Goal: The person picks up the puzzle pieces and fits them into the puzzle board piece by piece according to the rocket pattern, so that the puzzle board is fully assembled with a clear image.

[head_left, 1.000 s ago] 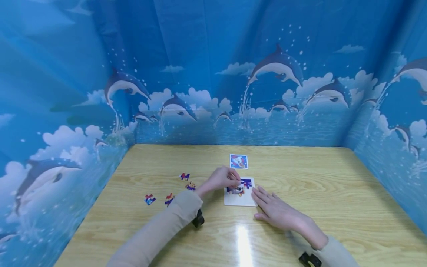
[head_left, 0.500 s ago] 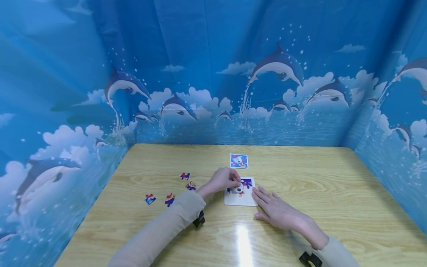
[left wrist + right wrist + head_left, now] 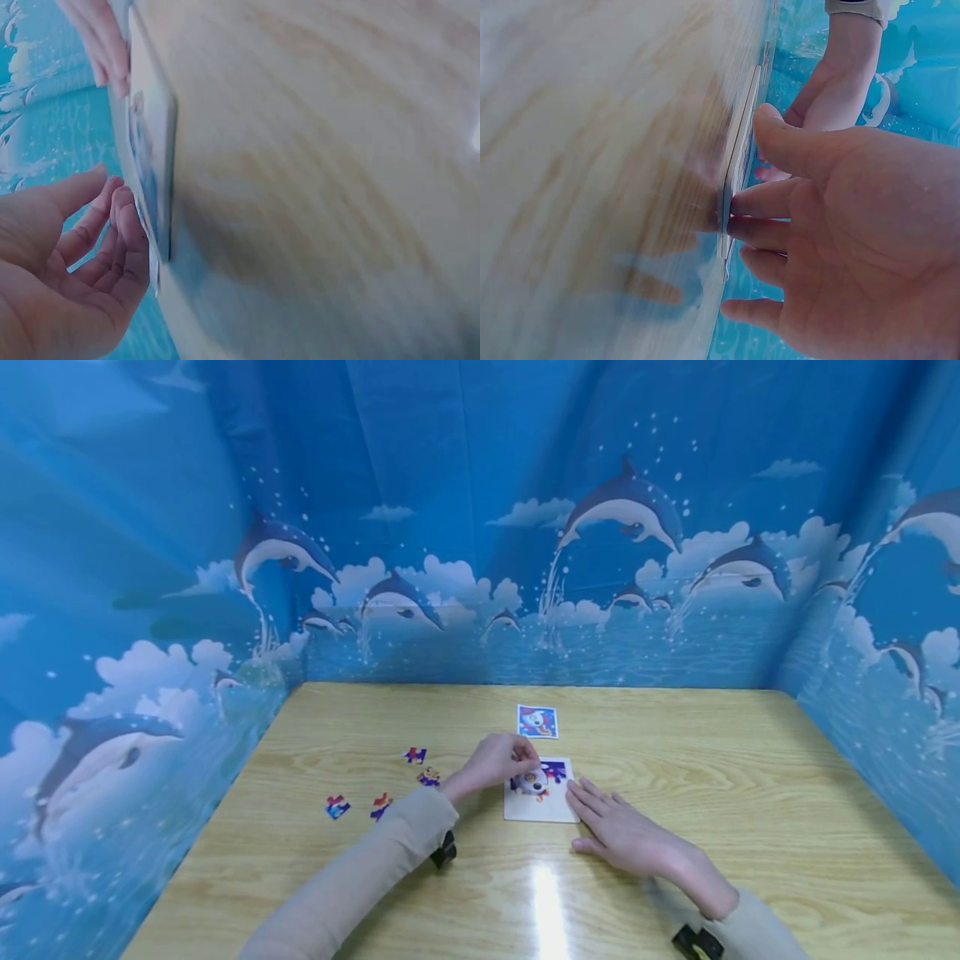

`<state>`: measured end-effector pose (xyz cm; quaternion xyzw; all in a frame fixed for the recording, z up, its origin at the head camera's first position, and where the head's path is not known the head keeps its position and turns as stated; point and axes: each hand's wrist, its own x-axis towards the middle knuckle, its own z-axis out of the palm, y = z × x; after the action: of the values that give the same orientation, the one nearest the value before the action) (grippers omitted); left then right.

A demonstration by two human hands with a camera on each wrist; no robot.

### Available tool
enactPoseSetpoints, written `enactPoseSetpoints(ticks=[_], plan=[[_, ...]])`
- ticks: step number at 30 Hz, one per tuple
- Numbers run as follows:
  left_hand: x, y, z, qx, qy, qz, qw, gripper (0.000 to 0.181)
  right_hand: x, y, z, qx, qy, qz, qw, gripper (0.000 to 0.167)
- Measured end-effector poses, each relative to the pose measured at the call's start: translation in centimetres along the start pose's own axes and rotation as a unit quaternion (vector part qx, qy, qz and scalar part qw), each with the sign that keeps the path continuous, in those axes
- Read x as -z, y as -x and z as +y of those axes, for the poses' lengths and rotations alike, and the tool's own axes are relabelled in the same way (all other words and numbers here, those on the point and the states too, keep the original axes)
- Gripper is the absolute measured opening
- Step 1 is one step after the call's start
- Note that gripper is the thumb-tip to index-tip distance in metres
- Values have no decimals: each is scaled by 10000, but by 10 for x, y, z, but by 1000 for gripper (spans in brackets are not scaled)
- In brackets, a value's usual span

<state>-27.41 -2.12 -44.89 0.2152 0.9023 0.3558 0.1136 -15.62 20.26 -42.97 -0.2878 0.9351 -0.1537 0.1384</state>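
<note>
Above the upper left of a white puzzle board [image 3: 540,811], my left hand [image 3: 495,760] has loosely bent fingers. In the left wrist view, the thumb and fingertips of this left hand [image 3: 82,255] are close together, with nothing visible between them. Joined pieces on the board show a white animal face [image 3: 534,782] and a purple part [image 3: 555,770]; the left hand covers the board's upper left corner. My right hand [image 3: 626,839] lies with extended fingers at the board's right edge. From the right wrist, fingertips of the right hand [image 3: 780,225] touch the board's edge [image 3: 739,142].
A small picture card [image 3: 537,722] lies behind the board on the wooden table [image 3: 697,760]. Loose puzzle pieces lie to the left: one red and purple [image 3: 415,756], one orange and purple [image 3: 429,777], another [image 3: 381,806] and one with light blue [image 3: 337,807]. Dolphin-print curtains [image 3: 480,527] surround the table.
My left hand has lifted and shifted slightly left, uncovering more of the animal face on the board. My right hand has stayed in place.
</note>
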Motion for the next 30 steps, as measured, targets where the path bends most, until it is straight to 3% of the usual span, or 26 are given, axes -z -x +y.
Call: enactPoseSetpoints(ticks=[5, 12, 16, 23, 30], plan=[[15, 3, -3, 18, 44, 182, 9998, 14, 0, 0, 0, -9, -16, -14, 10000, 71], [42, 12, -19, -19, 541, 329, 9980, 20, 0, -1, 1, -140, -72, -128, 9998, 70], [57, 17, -28, 36, 638, 562, 9964, 20, -1, -1, 2, -159, -72, -159, 9997, 70], [81, 32, -46, 267, 606, 872, 9940, 30, -1, -2, 2, -240, -88, -222, 9994, 70], [98, 47, -73, 324, 339, 1059, 9933, 33, -1, -2, 2, -235, -107, -200, 9995, 70]])
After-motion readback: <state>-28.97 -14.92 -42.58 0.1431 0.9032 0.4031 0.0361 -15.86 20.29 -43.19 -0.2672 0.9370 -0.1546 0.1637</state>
